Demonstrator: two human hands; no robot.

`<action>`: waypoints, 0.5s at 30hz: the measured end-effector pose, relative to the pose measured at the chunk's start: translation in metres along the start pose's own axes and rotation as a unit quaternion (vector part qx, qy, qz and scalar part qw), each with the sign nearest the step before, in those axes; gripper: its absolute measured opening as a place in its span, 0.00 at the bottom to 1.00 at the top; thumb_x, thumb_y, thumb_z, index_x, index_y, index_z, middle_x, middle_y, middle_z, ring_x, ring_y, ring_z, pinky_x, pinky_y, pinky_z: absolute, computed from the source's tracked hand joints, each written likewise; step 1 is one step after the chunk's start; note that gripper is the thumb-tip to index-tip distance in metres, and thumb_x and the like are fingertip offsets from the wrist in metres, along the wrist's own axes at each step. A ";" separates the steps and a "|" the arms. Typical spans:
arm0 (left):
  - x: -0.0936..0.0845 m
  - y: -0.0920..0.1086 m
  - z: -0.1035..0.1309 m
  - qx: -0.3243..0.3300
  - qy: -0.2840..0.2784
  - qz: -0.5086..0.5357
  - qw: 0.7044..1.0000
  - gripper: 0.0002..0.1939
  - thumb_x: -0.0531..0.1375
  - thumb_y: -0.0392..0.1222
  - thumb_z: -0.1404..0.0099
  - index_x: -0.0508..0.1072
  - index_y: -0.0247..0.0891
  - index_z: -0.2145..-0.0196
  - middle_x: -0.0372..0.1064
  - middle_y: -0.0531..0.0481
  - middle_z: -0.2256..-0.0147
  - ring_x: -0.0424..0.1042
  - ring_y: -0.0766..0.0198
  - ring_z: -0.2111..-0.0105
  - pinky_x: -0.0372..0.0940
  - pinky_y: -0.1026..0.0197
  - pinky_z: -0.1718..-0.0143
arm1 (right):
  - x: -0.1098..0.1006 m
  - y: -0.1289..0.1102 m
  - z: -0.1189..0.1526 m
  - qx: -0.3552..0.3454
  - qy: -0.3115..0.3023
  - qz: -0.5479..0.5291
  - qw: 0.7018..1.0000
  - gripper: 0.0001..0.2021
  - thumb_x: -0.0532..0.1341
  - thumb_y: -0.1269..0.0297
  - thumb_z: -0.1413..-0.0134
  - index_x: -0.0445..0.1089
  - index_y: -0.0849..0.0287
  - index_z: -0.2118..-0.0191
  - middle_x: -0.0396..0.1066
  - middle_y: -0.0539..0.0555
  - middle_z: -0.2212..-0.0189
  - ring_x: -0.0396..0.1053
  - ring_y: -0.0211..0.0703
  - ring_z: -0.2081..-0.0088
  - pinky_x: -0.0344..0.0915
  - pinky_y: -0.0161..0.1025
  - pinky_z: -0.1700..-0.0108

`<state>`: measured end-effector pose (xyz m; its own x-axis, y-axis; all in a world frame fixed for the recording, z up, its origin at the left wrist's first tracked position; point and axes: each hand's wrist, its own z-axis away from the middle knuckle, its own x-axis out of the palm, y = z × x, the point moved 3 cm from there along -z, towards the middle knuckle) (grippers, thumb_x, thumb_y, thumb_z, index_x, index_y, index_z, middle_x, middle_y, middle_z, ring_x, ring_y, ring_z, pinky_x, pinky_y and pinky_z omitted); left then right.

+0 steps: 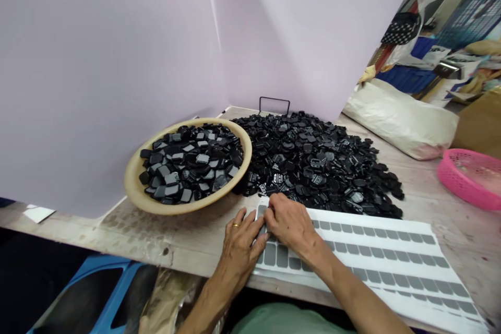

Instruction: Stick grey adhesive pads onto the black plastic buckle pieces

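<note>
A white sheet (pixel 371 241) with rows of grey rounded-square stickers lies along the front of the table. My left hand (pixel 241 244), with a ring on one finger, rests at the sheet's left end, its fingers stretched out and slightly apart. Against it, my right hand (pixel 290 223) is closed, fingertips curled down onto the sheet. Whatever its fingertips pinch is hidden. One grey sticker (pixel 261 211) shows between the hands. Beyond them spreads a heap of small black plastic pieces (pixel 313 159). To the left, a beige basin (pixel 131 183) holds more such pieces, many with grey faces.
A pink plastic basket (pixel 462 185) stands at the right, with a white sack (pixel 399 117) behind it. Pale lilac panels (pixel 117 62) wall in the back and left. A thin black wire frame (pixel 274 98) rises behind the heap. A blue chair (pixel 117 282) is below the table edge.
</note>
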<state>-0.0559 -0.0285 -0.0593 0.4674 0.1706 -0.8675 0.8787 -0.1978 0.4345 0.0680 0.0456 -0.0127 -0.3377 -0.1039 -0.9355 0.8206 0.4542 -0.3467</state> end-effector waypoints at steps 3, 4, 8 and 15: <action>-0.002 -0.002 0.000 0.000 0.007 0.005 1.000 0.18 0.55 0.44 0.35 0.70 0.41 0.48 0.69 0.41 0.49 0.59 0.45 0.43 0.60 0.42 0.49 | -0.012 0.003 -0.002 -0.011 0.007 -0.061 0.998 0.05 0.53 0.69 0.43 0.64 0.57 0.68 0.69 0.48 0.71 0.66 0.38 0.70 0.56 0.33 0.67; -0.004 -0.002 -0.002 0.001 0.007 0.011 1.000 0.18 0.56 0.44 0.36 0.71 0.42 0.49 0.70 0.41 0.50 0.59 0.46 0.44 0.61 0.43 0.49 | -0.017 0.005 0.000 -0.016 0.010 -0.079 0.997 0.05 0.53 0.69 0.43 0.64 0.57 0.68 0.69 0.48 0.71 0.66 0.37 0.69 0.56 0.33 0.67; -0.022 0.000 -0.023 -0.006 0.004 0.057 0.998 0.13 0.55 0.44 0.35 0.74 0.42 0.55 0.70 0.44 0.55 0.66 0.53 0.52 0.64 0.50 0.53 | -0.036 0.015 0.017 -0.015 0.010 -0.148 0.989 0.06 0.53 0.68 0.43 0.64 0.56 0.69 0.68 0.47 0.72 0.64 0.36 0.71 0.57 0.32 0.68; -0.018 0.020 -0.103 0.000 -0.073 -0.034 0.997 0.11 0.52 0.37 0.35 0.70 0.35 0.58 0.68 0.43 0.61 0.65 0.54 0.56 0.60 0.52 0.52 | -0.048 0.047 0.071 0.075 -0.020 -0.295 0.952 0.08 0.53 0.65 0.41 0.65 0.56 0.70 0.64 0.46 0.75 0.61 0.37 0.73 0.56 0.34 0.71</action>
<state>-0.0367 0.0637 -0.0103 0.3878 0.0413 -0.9208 0.9078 -0.1902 0.3738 0.1559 0.0094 0.0110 -0.7455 -0.3364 -0.5754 0.5507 0.1754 -0.8161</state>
